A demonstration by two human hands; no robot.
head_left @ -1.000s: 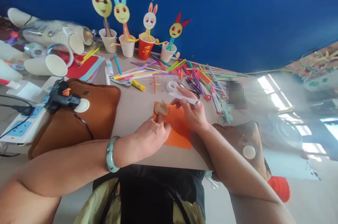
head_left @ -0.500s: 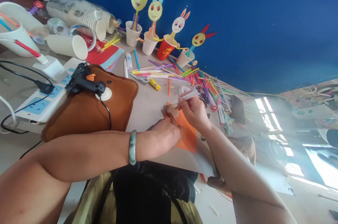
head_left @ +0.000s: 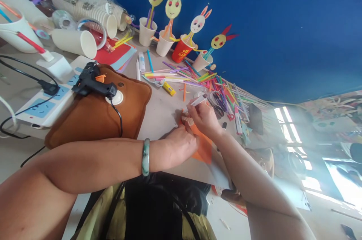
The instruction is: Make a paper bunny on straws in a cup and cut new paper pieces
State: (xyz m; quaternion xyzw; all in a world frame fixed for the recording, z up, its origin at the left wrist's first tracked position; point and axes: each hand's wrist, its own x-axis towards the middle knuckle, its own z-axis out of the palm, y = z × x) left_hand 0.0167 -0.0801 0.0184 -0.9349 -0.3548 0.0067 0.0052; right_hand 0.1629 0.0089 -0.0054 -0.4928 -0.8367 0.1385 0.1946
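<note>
The right hand [head_left: 207, 118] grips a white pen [head_left: 197, 100]. The left hand [head_left: 181, 145] holds a tan piece [head_left: 187, 120] over orange paper [head_left: 204, 149]; 4 puppets [head_left: 197, 24] stand behind.

Wording legible: none. Red cup [head_left: 181, 51], third from the left in the row of four cup figures [head_left: 172, 7]: yellow characters printed on its side, too small and blurred to read. Clear plastic sleeve [head_left: 68, 1] around stacked paper cups [head_left: 111, 26]: dark printed marks, indistinct; white tube [head_left: 141, 63], upper middle of the table [head_left: 161, 113]: blue marking, unreadable; yellow tube [head_left: 169, 88], nearby: dark marking, likewise unreadable.
</note>
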